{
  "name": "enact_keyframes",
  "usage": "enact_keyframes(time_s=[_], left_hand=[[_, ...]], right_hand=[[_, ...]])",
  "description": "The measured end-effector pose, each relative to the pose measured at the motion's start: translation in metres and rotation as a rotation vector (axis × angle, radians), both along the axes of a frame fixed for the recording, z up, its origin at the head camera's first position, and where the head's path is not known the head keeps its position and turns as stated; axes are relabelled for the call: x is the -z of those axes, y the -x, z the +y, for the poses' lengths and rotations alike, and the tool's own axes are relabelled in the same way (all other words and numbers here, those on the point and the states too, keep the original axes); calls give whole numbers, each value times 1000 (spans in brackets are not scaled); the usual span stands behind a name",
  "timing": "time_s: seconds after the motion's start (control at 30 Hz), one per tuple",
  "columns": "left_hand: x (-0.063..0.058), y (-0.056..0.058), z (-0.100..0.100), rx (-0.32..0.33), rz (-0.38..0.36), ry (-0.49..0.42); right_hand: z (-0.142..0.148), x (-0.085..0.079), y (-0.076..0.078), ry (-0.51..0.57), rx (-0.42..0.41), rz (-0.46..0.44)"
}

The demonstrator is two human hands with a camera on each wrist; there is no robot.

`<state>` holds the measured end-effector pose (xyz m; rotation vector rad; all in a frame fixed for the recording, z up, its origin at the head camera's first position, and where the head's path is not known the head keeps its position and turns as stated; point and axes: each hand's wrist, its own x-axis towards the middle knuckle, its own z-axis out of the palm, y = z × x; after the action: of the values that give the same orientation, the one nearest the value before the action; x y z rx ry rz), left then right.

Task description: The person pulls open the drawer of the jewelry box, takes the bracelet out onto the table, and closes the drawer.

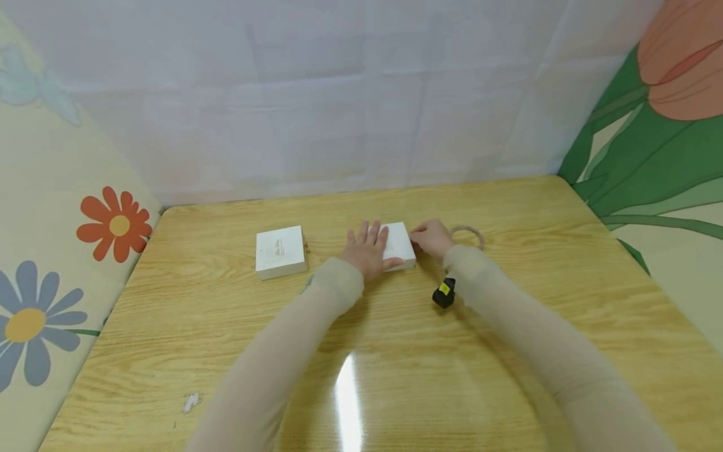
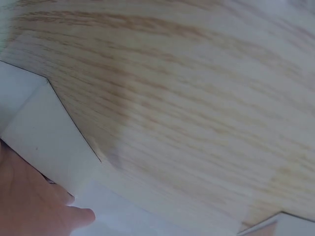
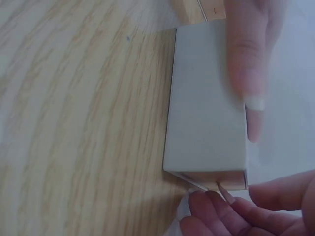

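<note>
My left hand (image 1: 366,254) lies with straight fingers on top of a flat white box (image 1: 402,242), its thumb along the front edge. At the right side of that box is my right hand (image 1: 432,238), fingers curled. The right wrist view shows the end of the white box (image 3: 206,98) with a thin brownish ribbon tab (image 3: 225,192) sticking out. My right fingertips (image 3: 236,202) pinch this tab, the thumb near the box's corner. In the left wrist view, the left hand (image 2: 34,201) presses against the white box (image 2: 54,132).
A second white box (image 1: 280,251) with small print on its lid sits to the left, a reddish tab (image 1: 307,247) at its right side. A thin ring (image 1: 477,233) lies behind my right wrist. A white patch (image 1: 192,402) marks the wooden table (image 1: 169,339) at front left.
</note>
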<state>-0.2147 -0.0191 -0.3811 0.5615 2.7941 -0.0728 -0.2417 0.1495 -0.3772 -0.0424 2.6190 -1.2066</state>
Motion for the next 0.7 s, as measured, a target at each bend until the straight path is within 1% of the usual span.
enact_keyframes(time_s=[0.27,0.53,0.7], left_hand=[[3,3,0,-5,-26,1],[1,1,-1,-4,-8,-17],[1,1,-1,10,-1,-1]], right_hand=[[3,0,-1,55,-42,-40],[6,5,2,122,-38,-99],[7,9,4,120,-38,-110]])
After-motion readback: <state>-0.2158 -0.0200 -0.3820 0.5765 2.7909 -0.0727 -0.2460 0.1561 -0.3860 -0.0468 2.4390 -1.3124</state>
